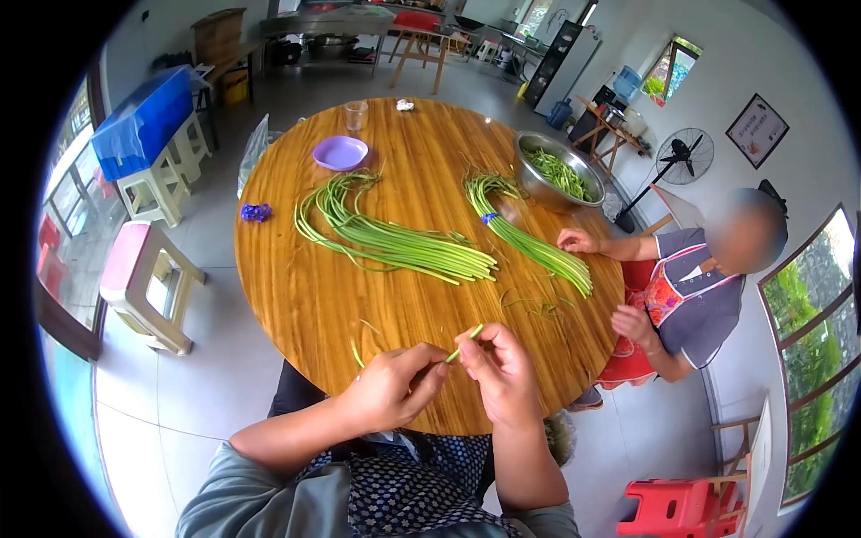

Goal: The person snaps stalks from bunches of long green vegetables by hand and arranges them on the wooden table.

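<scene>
Near the front edge of the round table, my left hand (390,387) and my right hand (500,377) pinch a garlic scape (465,344) between them. Its green end pokes up past my right fingertips. Another thin green tip (357,353) shows just beyond my left hand; whether it belongs to the same stem I cannot tell. Ahead of my hands lies a loose, curved heap of long garlic scapes (404,244). To its right is a second bunch of scapes (538,249), bound with a blue-purple tie (489,218).
A metal basin (529,184) of green pieces stands at the table's far right. A co-worker (708,287) sits at the right, one hand near the tied bunch. A purple bowl (341,153), a clear cup (356,115) and a purple bundle (256,212) are on the wooden table (287,278).
</scene>
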{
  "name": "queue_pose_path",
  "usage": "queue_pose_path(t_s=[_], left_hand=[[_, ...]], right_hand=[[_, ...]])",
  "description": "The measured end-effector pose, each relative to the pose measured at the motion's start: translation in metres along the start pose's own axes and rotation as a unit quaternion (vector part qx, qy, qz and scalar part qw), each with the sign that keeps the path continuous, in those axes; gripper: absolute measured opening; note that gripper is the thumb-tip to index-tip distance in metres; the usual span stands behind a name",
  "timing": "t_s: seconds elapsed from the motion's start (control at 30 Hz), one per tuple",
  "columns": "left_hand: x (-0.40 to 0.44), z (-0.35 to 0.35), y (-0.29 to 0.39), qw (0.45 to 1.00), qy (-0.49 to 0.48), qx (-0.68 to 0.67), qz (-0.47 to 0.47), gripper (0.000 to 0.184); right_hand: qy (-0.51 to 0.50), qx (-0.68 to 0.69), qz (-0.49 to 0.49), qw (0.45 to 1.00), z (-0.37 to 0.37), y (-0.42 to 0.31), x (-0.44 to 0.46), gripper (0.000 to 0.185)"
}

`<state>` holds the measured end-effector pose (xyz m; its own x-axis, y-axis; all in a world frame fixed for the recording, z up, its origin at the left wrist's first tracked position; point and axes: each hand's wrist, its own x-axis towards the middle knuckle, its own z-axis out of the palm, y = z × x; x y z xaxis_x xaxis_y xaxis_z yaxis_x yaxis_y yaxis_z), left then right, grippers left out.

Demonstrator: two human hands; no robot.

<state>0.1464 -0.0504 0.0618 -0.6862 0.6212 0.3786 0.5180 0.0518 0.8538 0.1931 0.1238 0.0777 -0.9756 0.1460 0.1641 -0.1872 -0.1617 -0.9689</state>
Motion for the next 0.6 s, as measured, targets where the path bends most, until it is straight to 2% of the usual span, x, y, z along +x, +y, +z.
queue_pose_path(t_s=[0.07,0.13,0.17,0.2,0.23,0.27,0.33,0.37,0.4,0.43,0.47,0.5,0.53,0.6], left_hand=[[0.002,0.000,0.001,1.000,0.005,0.002,-0.017,0.016],[0.007,-0.001,0.004,0.998,0.020,0.000,-0.053,0.017],[0.008,-0.002,0.004,0.995,0.035,0.002,-0.090,0.019],[0.007,0.003,-0.005,0.995,0.040,0.002,-0.096,0.019],[0.008,0.011,-0.021,0.990,0.064,-0.077,-0.098,0.018],[0.009,0.016,-0.032,0.979,0.087,-0.155,-0.097,0.018],[0.012,0.010,-0.022,0.974,0.087,-0.172,-0.116,0.016],[0.012,0.003,-0.012,0.989,0.085,-0.091,-0.081,0.013],[0.013,-0.002,-0.004,0.996,0.080,-0.010,-0.047,0.009],[0.015,-0.002,-0.009,0.996,0.077,-0.010,-0.047,0.009],[0.016,-0.001,-0.018,0.992,0.099,0.062,0.040,0.007],[0.016,-0.001,-0.023,0.976,0.121,0.133,0.127,0.009],[0.016,-0.004,-0.023,0.976,0.118,0.131,0.127,0.009],[0.019,-0.007,-0.023,0.952,0.106,0.206,0.198,0.018]], right_hand=[[-0.001,0.013,0.002,1.000,-0.002,0.005,0.001,0.011],[0.035,-0.076,-0.007,0.996,-0.001,0.008,0.001,0.011],[0.038,-0.230,-0.139,0.963,0.005,0.008,-0.002,0.011],[0.039,-0.371,-0.265,0.889,0.013,0.008,-0.004,0.012],[0.044,-0.422,-0.363,0.829,0.022,0.012,-0.003,0.014],[0.042,-0.418,-0.364,0.831,0.023,0.016,-0.003,0.014],[0.071,-0.375,-0.337,0.861,0.017,0.024,-0.005,0.015],[0.069,-0.337,-0.271,0.899,0.016,0.023,-0.010,0.019],[0.071,-0.337,-0.271,0.899,0.013,0.025,-0.013,0.019],[0.051,-0.196,-0.211,0.956,0.007,0.027,-0.015,0.020],[0.029,-0.049,-0.147,0.988,0.002,0.029,-0.016,0.022],[0.019,-0.060,-0.122,0.991,-0.005,0.028,-0.015,0.025],[0.023,-0.060,-0.121,0.991,-0.006,0.027,-0.015,0.025],[0.012,-0.126,-0.060,0.990,-0.008,0.025,-0.012,0.025]])
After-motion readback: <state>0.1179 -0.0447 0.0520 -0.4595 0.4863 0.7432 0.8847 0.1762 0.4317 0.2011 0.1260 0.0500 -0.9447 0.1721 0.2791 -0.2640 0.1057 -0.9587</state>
